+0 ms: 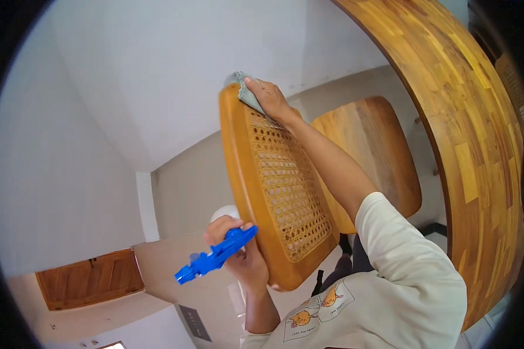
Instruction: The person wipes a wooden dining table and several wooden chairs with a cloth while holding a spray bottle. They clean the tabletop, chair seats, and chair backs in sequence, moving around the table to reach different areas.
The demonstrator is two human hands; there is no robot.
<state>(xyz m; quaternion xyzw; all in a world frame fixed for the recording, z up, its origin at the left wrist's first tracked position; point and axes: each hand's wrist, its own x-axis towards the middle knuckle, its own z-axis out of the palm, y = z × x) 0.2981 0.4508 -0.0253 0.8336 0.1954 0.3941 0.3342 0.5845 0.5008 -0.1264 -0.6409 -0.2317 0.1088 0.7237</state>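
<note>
A wooden chair with a woven cane backrest (288,186) stands before me, its smooth wooden seat (370,154) visible beyond the backrest. My right hand (268,100) presses a grey-green cloth (249,96) onto the far top corner of the backrest frame, fingers wrapped over it. Close to the frame's near left side, my left hand (244,256) grips a spray bottle by its neck. The bottle has a blue trigger head (215,256) and a white body (224,213), which is partly hidden behind the hand.
A long curved wooden table (457,145) runs along the right side, near the seat. White walls (174,64) rise at the far side and left. A brown wooden door (90,279) and a dark mat-like rectangle (195,323) lie at lower left.
</note>
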